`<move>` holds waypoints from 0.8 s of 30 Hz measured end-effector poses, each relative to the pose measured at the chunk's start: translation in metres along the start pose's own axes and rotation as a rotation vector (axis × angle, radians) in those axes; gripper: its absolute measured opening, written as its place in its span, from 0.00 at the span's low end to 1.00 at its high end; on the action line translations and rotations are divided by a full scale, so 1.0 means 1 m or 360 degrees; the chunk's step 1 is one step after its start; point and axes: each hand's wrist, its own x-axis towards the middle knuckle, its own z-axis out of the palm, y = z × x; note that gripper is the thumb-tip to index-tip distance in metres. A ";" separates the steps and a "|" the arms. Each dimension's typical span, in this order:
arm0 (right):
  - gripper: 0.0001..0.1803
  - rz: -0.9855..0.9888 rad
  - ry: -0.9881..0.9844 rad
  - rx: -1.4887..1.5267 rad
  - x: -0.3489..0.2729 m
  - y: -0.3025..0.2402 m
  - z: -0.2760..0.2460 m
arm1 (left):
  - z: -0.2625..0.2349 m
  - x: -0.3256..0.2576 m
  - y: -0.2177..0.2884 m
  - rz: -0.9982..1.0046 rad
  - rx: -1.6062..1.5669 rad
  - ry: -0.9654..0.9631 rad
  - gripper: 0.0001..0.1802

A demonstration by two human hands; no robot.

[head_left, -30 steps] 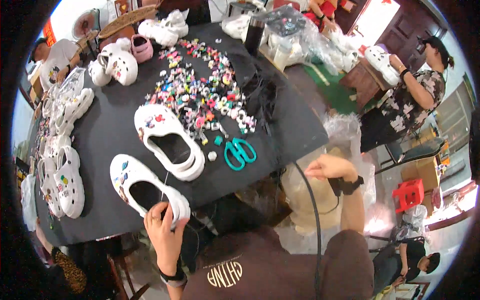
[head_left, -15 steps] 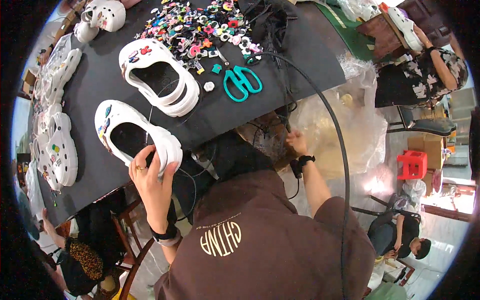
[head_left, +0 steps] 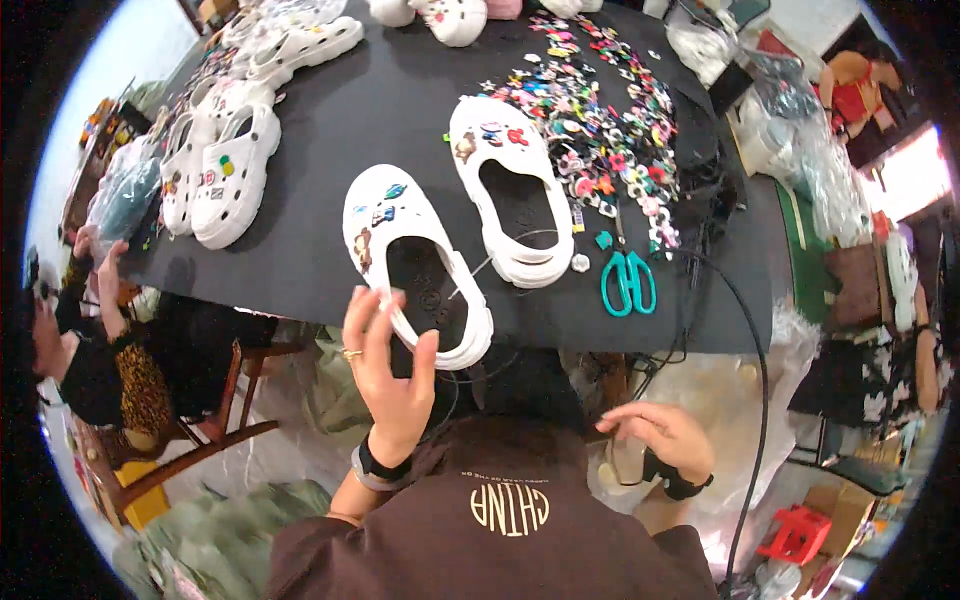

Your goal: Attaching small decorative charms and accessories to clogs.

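L. hand (head_left: 393, 388), fingers spread, is held at white clog (head_left: 415, 222); grip of R. hand (head_left: 660, 437) can't be told; scissors (head_left: 624, 270) are seen on desk (head_left: 318, 205).

big cream word (head_left: 510, 510) upside down on a brown shirt (head_left: 400, 550), tiny print (head_left: 507, 476) just above it, too small to read

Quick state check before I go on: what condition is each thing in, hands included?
Near left shoe: upright, charms on top.
Near right shoe: upright, charms on top.
Left hand: open, spread at the near left shoe's edge.
Right hand: bent, off the table; grip unclear.
Scissors: lying down; blade opening unclear.
Loose charms: scattered.
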 end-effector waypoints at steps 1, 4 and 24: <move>0.13 -0.0232 0.0101 -0.0058 0.018 -0.015 0.001 | 0.000 -0.003 -0.001 -0.0217 0.0048 0.0039 0.36; 0.19 -0.0665 0.0687 -0.0312 0.086 -0.040 0.003 | 0.006 -0.009 -0.013 -0.0562 0.0026 0.0035 0.45; 0.39 -0.0514 0.0772 0.0739 0.137 -0.021 0.101 | -0.024 0.032 -0.032 -0.0335 0.0153 0.0150 0.18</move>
